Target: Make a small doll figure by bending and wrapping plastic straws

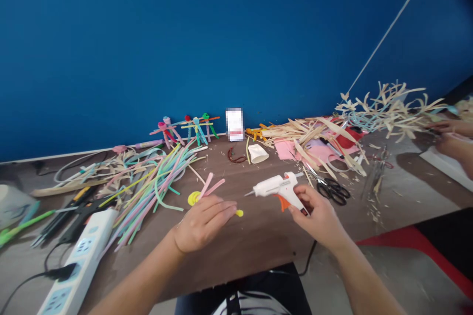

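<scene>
My right hand (314, 211) is wrapped round the handle of a white hot glue gun (273, 185) with an orange trigger. Its nozzle points left, toward my other hand. My left hand (205, 224) is closed on a pipe-cleaner piece; a yellow coil (193, 198) and two pink stems (214, 186) stick out past the knuckles. A small yellow tip (239, 213) shows at the fingertips. The fingers hide the middle of this piece. Black-handled scissors (334, 191) lie just beyond my right hand.
Many pastel pipe cleaners (148, 197) lie at left, near a white power strip (79, 261). Small pipe-cleaner figures (199, 128) stand against the blue wall. Dry pale strips (314, 133) cover the back right. Another person's hand (456, 130) is at far right. A cord hangs over the front edge.
</scene>
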The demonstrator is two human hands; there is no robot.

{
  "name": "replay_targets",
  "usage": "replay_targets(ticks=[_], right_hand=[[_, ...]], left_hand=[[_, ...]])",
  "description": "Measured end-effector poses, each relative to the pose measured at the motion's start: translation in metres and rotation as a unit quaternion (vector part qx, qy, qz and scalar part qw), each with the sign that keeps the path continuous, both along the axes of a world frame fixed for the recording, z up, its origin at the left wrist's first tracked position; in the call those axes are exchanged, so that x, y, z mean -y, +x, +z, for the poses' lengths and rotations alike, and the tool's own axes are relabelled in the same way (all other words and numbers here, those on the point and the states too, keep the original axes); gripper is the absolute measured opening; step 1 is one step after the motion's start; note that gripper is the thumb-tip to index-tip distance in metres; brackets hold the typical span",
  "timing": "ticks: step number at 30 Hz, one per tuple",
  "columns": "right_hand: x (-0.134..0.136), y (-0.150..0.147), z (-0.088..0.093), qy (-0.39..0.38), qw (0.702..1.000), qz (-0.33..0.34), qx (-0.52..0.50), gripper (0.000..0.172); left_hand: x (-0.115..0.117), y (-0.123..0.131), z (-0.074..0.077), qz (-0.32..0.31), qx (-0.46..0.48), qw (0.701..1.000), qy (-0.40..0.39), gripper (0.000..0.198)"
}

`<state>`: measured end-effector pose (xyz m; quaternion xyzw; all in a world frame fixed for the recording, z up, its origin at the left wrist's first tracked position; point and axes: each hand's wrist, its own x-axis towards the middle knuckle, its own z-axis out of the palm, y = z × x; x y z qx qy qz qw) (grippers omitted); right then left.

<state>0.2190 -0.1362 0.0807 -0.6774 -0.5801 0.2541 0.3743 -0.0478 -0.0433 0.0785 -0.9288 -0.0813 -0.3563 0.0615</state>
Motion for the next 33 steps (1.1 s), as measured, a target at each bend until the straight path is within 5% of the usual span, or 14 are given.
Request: replay_targets(ticks=[8,17,21,26,30,33], right_hand=[[-0.072,0.029,-0.055,-0.085,0.970,-0.185,0.135,0.021],[-0.107,0.024,-0.054,-0.129,0.940,-0.183,0.258,0.034],[-0.102,0.009,-0.048,-0.042,0.944,-0.178,0.275,0.034],[-0.102,-0.060,-0.041,-0.027,0.982,0.040,0.184,0.020],[-0.111,-0.129,-0.040,0.010,0.940,0.227,0.254,0.017],[-0.125,-0.168,-0.038,0.031,0.919,0.286,0.270,0.017]], left_hand=[[0.001,0.004,-0.006,0.046,0.015,0.994,-0.098,0.022],[0.014,-0.008,0.004,0.117,-0.020,0.981,-0.153,0.010],[0.019,-0.023,0.002,0.119,-0.002,0.976,-0.182,0.011],[0.028,-0.034,0.007,0.138,0.116,0.948,-0.262,0.015],[0.039,-0.041,0.017,0.176,0.233,0.877,-0.383,0.013],[0.045,-0.049,0.020,0.202,0.320,0.810,-0.449,0.013]])
